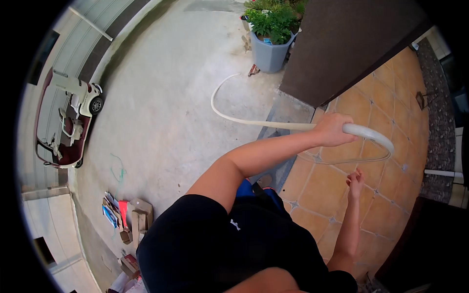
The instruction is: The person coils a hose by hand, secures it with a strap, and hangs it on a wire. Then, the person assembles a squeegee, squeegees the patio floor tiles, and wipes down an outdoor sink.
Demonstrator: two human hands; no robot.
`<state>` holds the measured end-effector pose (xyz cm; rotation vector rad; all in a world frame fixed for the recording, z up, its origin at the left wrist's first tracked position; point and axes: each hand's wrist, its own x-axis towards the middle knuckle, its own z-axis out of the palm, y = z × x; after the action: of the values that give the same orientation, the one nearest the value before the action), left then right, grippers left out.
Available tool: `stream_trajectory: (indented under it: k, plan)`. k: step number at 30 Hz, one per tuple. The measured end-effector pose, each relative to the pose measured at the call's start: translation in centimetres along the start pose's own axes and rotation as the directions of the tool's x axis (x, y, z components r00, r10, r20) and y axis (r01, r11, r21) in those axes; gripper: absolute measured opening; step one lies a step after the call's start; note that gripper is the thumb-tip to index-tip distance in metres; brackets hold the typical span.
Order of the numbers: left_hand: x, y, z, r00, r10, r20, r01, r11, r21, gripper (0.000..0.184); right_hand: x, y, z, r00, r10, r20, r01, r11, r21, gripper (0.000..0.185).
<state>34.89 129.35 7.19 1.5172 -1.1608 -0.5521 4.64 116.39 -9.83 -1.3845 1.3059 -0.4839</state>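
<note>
My left hand (334, 129) is wrapped round a pale, whitish hose (266, 123). To the left of that hand the hose runs over the step and curves up across the concrete. On the other side it bends in a loop and doubles back above the orange tiles. Below the loop, my right hand (355, 183) is raised with loosely bent fingers, apart from the hose, and nothing shows in it.
A grey planter (268, 54) with green plants stands beside a large dark panel (349, 46). Orange tiles (315, 188) meet the grey concrete (161, 93). Cardboard boxes (140, 212) lie at lower left; a small white and maroon vehicle (73, 122) is farther left.
</note>
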Motion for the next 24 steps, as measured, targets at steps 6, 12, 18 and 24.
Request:
stream_trajectory:
  k: [6,12,18,24]
  plan:
    - [3.4,3.8,12.8,0.982,0.052,0.183,-0.041,0.997,-0.063,0.023,-7.0,-1.7,13.3,0.952,-0.204,0.228,0.131,0.946,0.297,0.059]
    - [4.0,8.2,20.9,0.883,0.142,0.448,-0.102,0.989,-0.111,0.024,1.0,-1.8,11.8,0.977,-0.009,-0.213,0.072,0.955,0.289,0.034]
    - [5.2,6.5,24.9,0.812,0.448,0.374,-0.47,0.882,-0.035,0.038,1.8,-8.0,10.2,0.999,-0.051,-0.007,0.048,0.873,0.485,0.026]
    - [2.3,-4.8,13.3,1.0,0.02,-0.014,-0.021,0.997,-0.08,0.028,4.0,-7.4,6.7,0.995,-0.009,0.096,-0.07,0.62,0.782,0.033]
